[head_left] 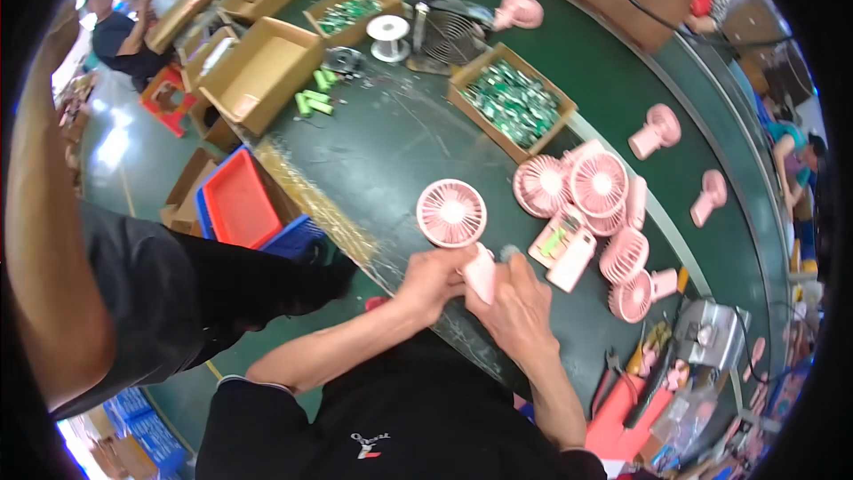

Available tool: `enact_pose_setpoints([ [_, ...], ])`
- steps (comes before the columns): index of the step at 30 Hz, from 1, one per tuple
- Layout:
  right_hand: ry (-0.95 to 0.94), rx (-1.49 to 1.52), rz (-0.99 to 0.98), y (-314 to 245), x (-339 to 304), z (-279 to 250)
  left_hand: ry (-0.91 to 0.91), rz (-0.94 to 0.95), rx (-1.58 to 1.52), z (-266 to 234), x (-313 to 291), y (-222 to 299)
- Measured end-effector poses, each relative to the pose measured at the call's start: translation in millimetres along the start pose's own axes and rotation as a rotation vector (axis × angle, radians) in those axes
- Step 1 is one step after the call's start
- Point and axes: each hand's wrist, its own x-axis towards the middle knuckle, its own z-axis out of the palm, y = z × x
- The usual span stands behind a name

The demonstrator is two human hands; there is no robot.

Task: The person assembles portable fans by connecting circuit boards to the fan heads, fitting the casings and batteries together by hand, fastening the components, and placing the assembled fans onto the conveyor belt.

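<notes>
A pink handheld fan [451, 213] is between my hands at the near edge of the bench, its round grille pointing away from me. My left hand [434, 283] is closed round the fan's neck, just below the grille. Fingers of my right hand [520, 307] wrap the lower handle from the other side. Something small and greyish shows at the right fingertips, too blurred to name. To the right lies a pile of pink fans [597, 185]. Beside it, an opened fan handle [553, 238] shows a green part inside.
Beyond stand a carton of green circuit boards [511, 100], a solder wire spool [388, 38] and green battery cells [315, 98]. Pliers [615, 373] lie near a metal box [708, 335] at right. Pink fans [657, 131] ride the green belt. Another person [178, 276] stands close at left.
</notes>
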Motion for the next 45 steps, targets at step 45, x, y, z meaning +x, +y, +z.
enact_pose_setpoints([
  [45,0.026,-0.04,0.015,15.7,-17.2,4.4,0.002,0.064,0.056,5.4,26.5,-29.6],
])
